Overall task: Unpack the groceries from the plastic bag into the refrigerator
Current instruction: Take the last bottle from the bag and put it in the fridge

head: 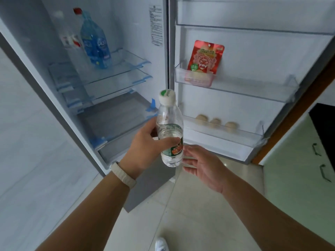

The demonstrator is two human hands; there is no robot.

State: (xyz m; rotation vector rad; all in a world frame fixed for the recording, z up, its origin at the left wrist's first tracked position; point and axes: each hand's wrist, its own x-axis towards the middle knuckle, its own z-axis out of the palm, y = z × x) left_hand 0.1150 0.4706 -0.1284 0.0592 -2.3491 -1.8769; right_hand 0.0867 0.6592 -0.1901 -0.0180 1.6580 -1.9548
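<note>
You face the open fridge [126, 24], its cavity filling 11 o'clock and its door [253, 51] swung out toward 2 o'clock. On the top glass shelf [125, 60] at 11 o'clock stand a blue bottle [96, 46] and, just behind it at its 10 o'clock, a red-capped clear bottle [70, 38]. A red pouch [204, 57] leans upright in the middle door bin [235, 87] at 1 o'clock. Three pale round items [215, 122] sit in the bin below.

The water bottle [169, 134] is upright at centre, in front of the fridge and not yet inside. Your left hand [145, 147] grips it, thumb and fingers curled round the label. Your right hand [204, 167], fingers loosely spread and holding nothing, sits at the bottle's 5 o'clock, just beside its base. Whether they touch, I cannot tell.
</note>
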